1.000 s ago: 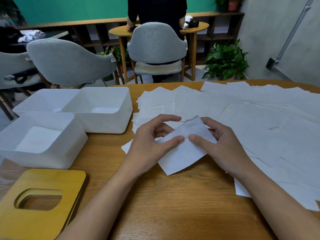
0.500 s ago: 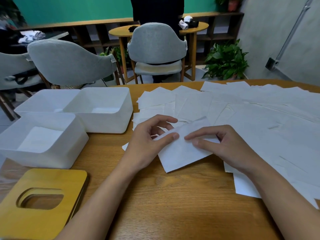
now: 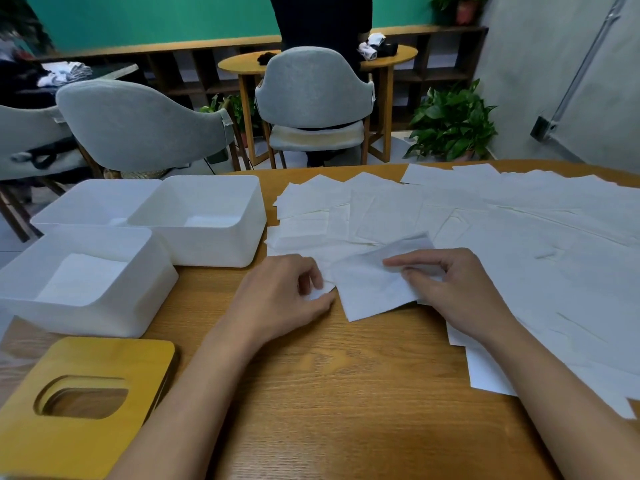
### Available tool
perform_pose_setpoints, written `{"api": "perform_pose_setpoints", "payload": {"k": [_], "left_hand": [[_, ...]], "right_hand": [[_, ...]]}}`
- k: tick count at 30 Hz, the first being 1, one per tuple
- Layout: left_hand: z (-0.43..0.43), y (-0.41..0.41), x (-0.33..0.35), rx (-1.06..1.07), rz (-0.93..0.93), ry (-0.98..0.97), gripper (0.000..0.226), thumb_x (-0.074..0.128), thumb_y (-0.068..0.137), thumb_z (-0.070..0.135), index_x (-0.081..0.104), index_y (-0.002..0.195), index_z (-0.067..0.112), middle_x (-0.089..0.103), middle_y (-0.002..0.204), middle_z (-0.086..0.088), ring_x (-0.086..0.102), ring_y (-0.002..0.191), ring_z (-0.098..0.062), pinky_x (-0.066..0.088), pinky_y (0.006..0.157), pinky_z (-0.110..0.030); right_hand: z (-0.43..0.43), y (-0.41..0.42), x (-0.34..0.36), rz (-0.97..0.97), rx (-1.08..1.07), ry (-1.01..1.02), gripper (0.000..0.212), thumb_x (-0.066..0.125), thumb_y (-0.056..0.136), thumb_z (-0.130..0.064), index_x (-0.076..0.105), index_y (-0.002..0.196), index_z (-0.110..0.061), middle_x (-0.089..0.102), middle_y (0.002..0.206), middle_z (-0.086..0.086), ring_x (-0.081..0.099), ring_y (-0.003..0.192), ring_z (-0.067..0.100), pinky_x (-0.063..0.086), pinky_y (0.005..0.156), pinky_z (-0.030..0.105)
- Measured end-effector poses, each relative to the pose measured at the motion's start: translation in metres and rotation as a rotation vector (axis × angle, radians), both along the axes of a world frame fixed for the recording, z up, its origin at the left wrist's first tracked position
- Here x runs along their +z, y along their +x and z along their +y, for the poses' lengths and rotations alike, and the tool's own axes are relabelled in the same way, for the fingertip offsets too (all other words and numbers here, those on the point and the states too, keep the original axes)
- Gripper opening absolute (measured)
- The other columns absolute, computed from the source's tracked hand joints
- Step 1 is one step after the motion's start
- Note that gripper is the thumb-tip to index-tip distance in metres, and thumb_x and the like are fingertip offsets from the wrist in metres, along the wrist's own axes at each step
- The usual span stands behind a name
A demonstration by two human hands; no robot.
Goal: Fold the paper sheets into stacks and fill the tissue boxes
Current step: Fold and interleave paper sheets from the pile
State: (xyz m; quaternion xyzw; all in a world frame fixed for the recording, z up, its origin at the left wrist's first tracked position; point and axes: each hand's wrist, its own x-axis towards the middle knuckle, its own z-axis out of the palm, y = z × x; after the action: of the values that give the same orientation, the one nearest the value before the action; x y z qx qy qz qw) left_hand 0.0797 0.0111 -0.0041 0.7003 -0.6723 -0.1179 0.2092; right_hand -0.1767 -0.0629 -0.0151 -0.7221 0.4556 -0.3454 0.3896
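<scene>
Right hand (image 3: 453, 289) fingers pinch thin creased white sheet (image 3: 370, 292); left hand (image 3: 280, 299) fingers curl round paper corner (image 3: 320, 293).

Bare bench (image 3: 346, 393) front and centre.
Hemmed left by white boxes (image 3: 207, 252) and wooden lid (image 3: 79, 448), right by overlapping paper sheets (image 3: 519, 244).

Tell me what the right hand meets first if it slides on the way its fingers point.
Probably the left hand, just across the folded sheet it pinches; depth is unclear.

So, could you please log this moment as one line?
step: folding | left hand: pinches sheet corner | right hand: pinches folded sheet | near box: stack inside
</scene>
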Motion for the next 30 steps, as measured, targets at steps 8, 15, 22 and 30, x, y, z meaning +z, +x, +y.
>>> {"api": "perform_pose_setpoints", "payload": {"k": [8,15,22,30], "left_hand": [[-0.002,0.0,0.002,-0.028,-0.088,-0.034,0.01,0.074,0.09,0.035,0.079,0.097,0.031,0.068,0.086,0.017,0.062,0.084,-0.002,0.056,0.075,-0.03],[0.006,-0.01,0.006,-0.193,0.189,0.01,0.007,0.08,0.08,0.021,0.076,0.08,0.027,0.072,0.081,0.014,0.066,0.085,-0.007,0.049,0.072,-0.018],[0.013,-0.015,0.019,-0.272,0.519,0.113,0.011,0.074,0.084,0.01,0.075,0.082,0.02,0.075,0.086,0.004,0.067,0.084,-0.012,0.053,0.086,-0.037],[0.01,-0.019,0.018,-0.178,0.683,-0.062,0.011,0.072,0.094,0.004,0.079,0.09,0.012,0.075,0.082,0.001,0.067,0.079,-0.006,0.048,0.072,-0.013]], "right_hand": [[-0.003,-0.001,-0.003,-0.083,-0.072,-0.056,0.032,0.066,0.098,-0.01,0.082,0.105,-0.037,0.073,0.119,-0.02,0.06,0.121,0.0,0.049,0.102,0.024],[0.0,-0.001,0.001,-0.124,-0.004,-0.082,0.037,0.071,0.095,-0.014,0.075,0.122,-0.039,0.068,0.132,-0.014,0.059,0.128,0.007,0.051,0.109,0.036],[0.006,-0.005,0.009,-0.2,0.176,-0.035,0.05,0.073,0.083,-0.032,0.068,0.131,-0.042,0.058,0.141,-0.012,0.056,0.129,0.008,0.06,0.092,0.032],[0.016,0.002,0.015,-0.094,0.271,0.03,0.049,0.08,0.073,-0.063,0.074,0.118,-0.044,0.071,0.12,-0.022,0.067,0.113,0.002,0.055,0.087,0.021]]}}
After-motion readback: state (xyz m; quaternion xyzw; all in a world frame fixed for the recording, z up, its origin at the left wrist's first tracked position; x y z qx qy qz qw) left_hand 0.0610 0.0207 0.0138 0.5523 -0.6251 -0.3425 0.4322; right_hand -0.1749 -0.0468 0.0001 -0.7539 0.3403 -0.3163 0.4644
